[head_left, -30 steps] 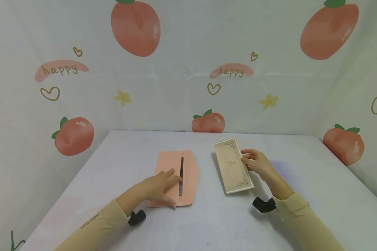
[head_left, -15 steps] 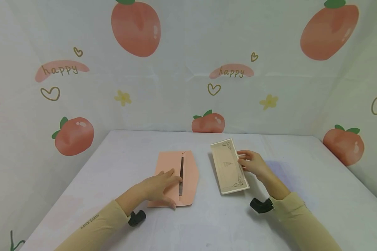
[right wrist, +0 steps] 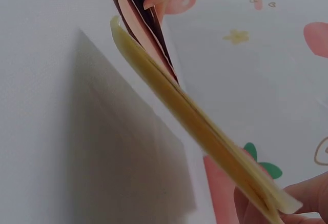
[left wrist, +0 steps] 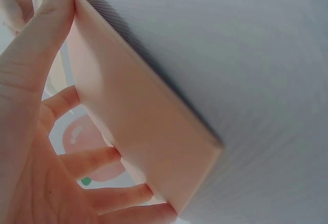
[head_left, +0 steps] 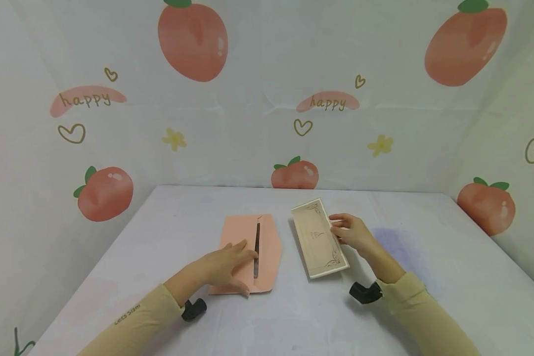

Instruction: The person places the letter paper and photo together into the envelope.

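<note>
Pink envelope [head_left: 268,254] and cream card [head_left: 318,242] at a white bench [head_left: 302,316]. The envelope lies on the bench, its flap turned toward the card and its dark slot [head_left: 257,235] parted. The left hand [head_left: 224,265] rests on it with fingers spread, the index finger at the slot; the hand does not clench it. The right hand [head_left: 355,235] pinches the card by its right long edge, holding it tilted and raised above its shadow, near the envelope but apart from it. The step in hand appears to be presenting the card to the steadied envelope. The next move would probably call for squaring the card's left long edge to the slot while the left hand keeps the mouth apart.
</note>
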Demonstrator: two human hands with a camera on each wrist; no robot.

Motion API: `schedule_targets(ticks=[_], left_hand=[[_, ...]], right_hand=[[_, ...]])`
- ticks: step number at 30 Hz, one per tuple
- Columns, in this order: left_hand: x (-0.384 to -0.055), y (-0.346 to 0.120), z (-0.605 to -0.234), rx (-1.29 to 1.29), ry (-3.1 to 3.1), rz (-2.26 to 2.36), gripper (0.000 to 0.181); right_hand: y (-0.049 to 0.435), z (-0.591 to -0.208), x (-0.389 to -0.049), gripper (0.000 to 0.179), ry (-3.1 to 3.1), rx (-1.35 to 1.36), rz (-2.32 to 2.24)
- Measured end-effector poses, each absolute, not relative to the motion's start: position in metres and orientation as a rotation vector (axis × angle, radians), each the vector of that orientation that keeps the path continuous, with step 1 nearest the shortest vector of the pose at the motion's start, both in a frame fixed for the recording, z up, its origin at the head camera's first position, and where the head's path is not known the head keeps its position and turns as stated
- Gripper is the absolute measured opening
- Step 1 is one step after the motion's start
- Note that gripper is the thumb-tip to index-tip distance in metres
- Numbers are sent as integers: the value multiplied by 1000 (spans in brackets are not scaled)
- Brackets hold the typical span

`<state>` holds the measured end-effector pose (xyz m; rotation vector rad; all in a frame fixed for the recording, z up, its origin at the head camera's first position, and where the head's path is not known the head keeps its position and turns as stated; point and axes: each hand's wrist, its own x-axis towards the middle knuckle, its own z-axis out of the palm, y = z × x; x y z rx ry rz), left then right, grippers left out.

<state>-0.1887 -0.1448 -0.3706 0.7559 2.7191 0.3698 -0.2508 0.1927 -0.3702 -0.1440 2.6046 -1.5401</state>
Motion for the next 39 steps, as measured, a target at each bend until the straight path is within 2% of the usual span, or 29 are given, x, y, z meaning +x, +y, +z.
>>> schedule_targets(ticks=[39], left_hand=[[-189, -144, -370, 775, 2722, 373, 81]], right_hand=[[163, -375, -252, 36, 2542, -182, -1588]])
